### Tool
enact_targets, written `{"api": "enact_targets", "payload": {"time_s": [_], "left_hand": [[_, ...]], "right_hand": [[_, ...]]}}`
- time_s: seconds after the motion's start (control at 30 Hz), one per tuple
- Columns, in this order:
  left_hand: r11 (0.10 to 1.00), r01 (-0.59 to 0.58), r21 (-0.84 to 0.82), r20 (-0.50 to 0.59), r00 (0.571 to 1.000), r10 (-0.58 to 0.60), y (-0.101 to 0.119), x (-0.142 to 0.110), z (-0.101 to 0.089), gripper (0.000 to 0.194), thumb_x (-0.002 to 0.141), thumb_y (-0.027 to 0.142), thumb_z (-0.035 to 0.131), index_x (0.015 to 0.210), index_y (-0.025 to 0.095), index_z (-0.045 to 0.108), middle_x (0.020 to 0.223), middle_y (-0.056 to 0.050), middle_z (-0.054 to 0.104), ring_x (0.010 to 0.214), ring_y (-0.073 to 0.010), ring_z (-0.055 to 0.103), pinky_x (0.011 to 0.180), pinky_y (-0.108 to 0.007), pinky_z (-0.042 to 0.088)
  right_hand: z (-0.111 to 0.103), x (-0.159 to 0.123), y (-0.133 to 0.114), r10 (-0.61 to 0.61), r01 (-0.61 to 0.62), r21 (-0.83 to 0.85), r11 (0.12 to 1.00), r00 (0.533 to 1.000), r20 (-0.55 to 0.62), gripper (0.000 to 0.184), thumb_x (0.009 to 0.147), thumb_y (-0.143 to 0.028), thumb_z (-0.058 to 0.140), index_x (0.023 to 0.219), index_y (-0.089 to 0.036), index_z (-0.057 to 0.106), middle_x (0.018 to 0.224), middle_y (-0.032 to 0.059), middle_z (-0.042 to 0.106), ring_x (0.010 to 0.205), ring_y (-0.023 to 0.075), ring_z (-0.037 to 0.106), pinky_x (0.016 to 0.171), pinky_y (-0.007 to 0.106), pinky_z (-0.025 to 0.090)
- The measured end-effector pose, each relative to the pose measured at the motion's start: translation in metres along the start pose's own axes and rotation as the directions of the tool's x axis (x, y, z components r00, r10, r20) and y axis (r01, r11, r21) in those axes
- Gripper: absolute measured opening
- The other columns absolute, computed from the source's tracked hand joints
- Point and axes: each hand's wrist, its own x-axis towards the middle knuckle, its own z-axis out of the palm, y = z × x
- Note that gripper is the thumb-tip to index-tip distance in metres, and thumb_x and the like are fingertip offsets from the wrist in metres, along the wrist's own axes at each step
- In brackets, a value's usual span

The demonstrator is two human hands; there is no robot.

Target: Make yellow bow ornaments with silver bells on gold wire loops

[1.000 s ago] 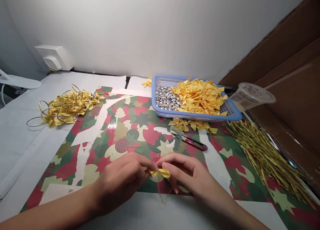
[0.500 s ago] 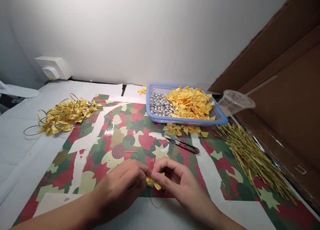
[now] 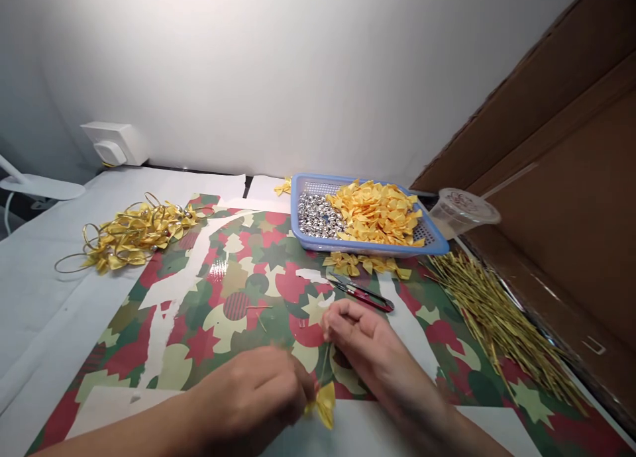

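Observation:
At the near edge of the patterned paper, my left hand [image 3: 263, 387] is closed, fingers curled and blurred by motion. A yellow ribbon bow [image 3: 325, 404] sticks out at its fingertips. My right hand [image 3: 362, 338], a little farther away and to the right, pinches the upper end of a thin gold cord [image 3: 325, 364]. That cord stretches between the two hands, down to the bow. Beyond my right hand lie red-handled thread snips [image 3: 365, 295]. Short cord scraps [image 3: 262, 319] rest on the paper.
A blue basket [image 3: 368, 247] holds silver bells and many yellow bows; loose bows [image 3: 365, 265] lie before it. Finished-looking bow loops [image 3: 136, 235] are piled at left. At right are a bundle of gold cords [image 3: 501, 331], a clear plastic cup [image 3: 460, 212] and cardboard [image 3: 561, 146].
My hands have drawn apart: the left came down towards me with the bow, the right went slightly up and right with the cord. Another short scrap now shows on the paper.

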Motion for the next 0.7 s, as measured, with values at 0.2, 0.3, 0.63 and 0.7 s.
{"api": "enact_targets", "payload": {"time_s": [0.2,0.3,0.63,0.7], "left_hand": [[0.999,-0.032,0.003,0.069,0.997,0.032,0.002,0.000,-0.002,0.028,0.087,-0.004,0.035,0.077,0.019,0.046,0.073,-0.005,0.070,0.066,-0.0135,0.063,0.062,-0.023,0.052],[1.000,-0.025,0.004,0.040,0.999,0.025,0.000,-0.001,-0.002,0.027,0.086,-0.004,0.036,0.077,0.020,0.045,0.074,-0.005,0.070,0.065,-0.0129,0.063,0.061,-0.022,0.051],[0.987,-0.076,0.140,0.091,0.994,0.064,-0.006,-0.003,-0.003,0.027,0.091,-0.001,0.035,0.079,0.020,0.047,0.078,-0.001,0.072,0.066,-0.0133,0.058,0.062,-0.026,0.046],[0.983,-0.090,0.161,0.131,0.989,0.069,-0.006,-0.003,-0.005,0.029,0.093,0.001,0.032,0.078,0.019,0.048,0.075,-0.001,0.071,0.066,-0.0135,0.057,0.062,-0.026,0.045]], "right_hand": [[-0.015,0.008,-0.031,-0.074,0.134,0.229,0.964,0.964,-0.254,0.034,0.045,-0.030,0.093,0.063,-0.017,0.067,0.067,-0.0027,0.060,0.064,0.0076,0.055,0.065,0.014,0.052],[-0.017,0.009,-0.034,-0.058,0.138,0.279,0.950,0.959,-0.276,0.035,0.040,-0.025,0.095,0.062,-0.017,0.069,0.066,-0.0028,0.060,0.063,0.0072,0.057,0.062,0.012,0.054],[-0.016,0.004,-0.032,-0.098,0.146,0.281,0.948,0.979,-0.179,0.029,0.052,-0.027,0.092,0.065,-0.017,0.068,0.068,-0.0031,0.054,0.060,0.0059,0.050,0.055,0.011,0.052],[-0.015,0.004,-0.031,-0.102,0.152,0.279,0.948,0.978,-0.184,0.029,0.053,-0.027,0.091,0.066,-0.017,0.068,0.069,-0.0027,0.054,0.059,0.0057,0.047,0.052,0.010,0.049]]}}
